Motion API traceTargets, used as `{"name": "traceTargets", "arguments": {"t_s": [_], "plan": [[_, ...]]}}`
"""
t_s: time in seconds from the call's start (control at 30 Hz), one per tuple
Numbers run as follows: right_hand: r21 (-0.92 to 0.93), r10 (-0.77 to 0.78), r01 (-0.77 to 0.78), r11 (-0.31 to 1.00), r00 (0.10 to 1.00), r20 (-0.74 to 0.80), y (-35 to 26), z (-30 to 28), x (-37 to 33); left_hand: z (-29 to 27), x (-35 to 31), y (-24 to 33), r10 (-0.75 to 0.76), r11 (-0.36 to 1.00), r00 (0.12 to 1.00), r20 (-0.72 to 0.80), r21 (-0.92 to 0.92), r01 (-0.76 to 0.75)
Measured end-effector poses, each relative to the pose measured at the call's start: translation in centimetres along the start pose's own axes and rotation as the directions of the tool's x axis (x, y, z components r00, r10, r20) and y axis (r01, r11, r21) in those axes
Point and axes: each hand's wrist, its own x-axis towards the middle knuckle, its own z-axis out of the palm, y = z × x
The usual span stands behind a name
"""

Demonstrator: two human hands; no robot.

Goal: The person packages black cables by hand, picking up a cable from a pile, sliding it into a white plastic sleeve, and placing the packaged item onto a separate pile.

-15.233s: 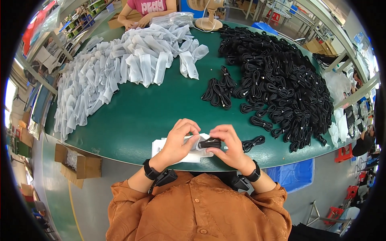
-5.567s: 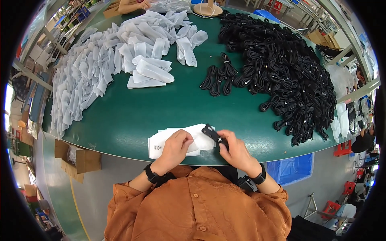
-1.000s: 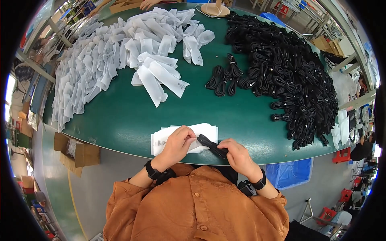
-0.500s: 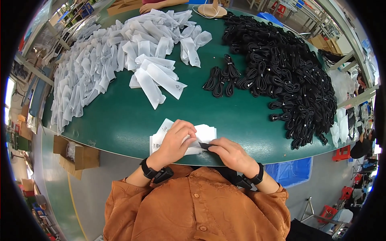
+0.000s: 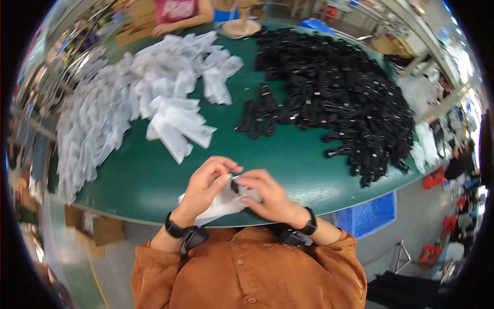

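Note:
Close to the table's near edge, my left hand [image 5: 207, 186] pinches the upper edge of a translucent white plastic bag [image 5: 222, 205]. A dark cable bundle [image 5: 235, 186] shows between my hands at the bag's mouth, partly inside it. My right hand [image 5: 271, 198] is closed on the cable's right side, its fingertips touching the bag. Most of the cable is hidden by the bag and fingers, and the picture is a little blurred. More white bags lie beneath my hands. A loose fan of white bags [image 5: 177, 126] rests just beyond them.
Filled white bags [image 5: 98, 113] heap over the green table's [image 5: 288, 154] left side. Coiled black cables [image 5: 334, 87] pile on the right, with several bundles [image 5: 259, 114] apart. Across the table, a person's arm [image 5: 188, 21] rests near a round wooden stand [image 5: 238, 28]. A blue bin [image 5: 366, 215] stands below right.
The cable has gone from beside the bag to its mouth. My hands have drawn closer together and lifted slightly. The whole view has shifted, showing more of the far side.

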Motion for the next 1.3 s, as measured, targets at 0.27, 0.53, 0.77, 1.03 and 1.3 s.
{"name": "traceTargets", "arguments": {"t_s": [0.27, 0.53, 0.77, 1.03, 1.3], "plan": [[-0.14, -0.116, 0.099, 0.985, 0.986, -0.116, 0.7, 1.8, 0.8, 1.0, 1.0, 0.9, -0.183, 0.918, 0.983, -0.017, -0.362, 0.165], [0.409, 0.251, -0.127, 0.904, 0.931, -0.265, 1.0, -0.6, 2.1, -0.5, 2.4, 0.8, -0.02, 0.985, 1.0, -0.016, -0.169, 0.017], [-0.69, -0.067, -0.528, 0.495, 0.769, -0.636, 5.3, -15.0, -1.5, -12.7, 4.3, 2.2, -0.003, 0.973, 0.942, -0.337, -0.218, -0.075], [-0.471, 0.452, -0.871, -0.14, 0.367, -0.813, 13.1, -24.7, -14.1, -5.4, -0.4, 0.9, 0.2, 0.695, 0.946, -0.257, 0.717, 0.048], [-0.594, 0.402, -0.794, 0.132, 0.59, -0.7, 11.4, -16.1, -9.8, 1.8, -4.8, -3.9, 0.142, 0.557, 0.989, 0.04, 0.823, -0.114]]}}
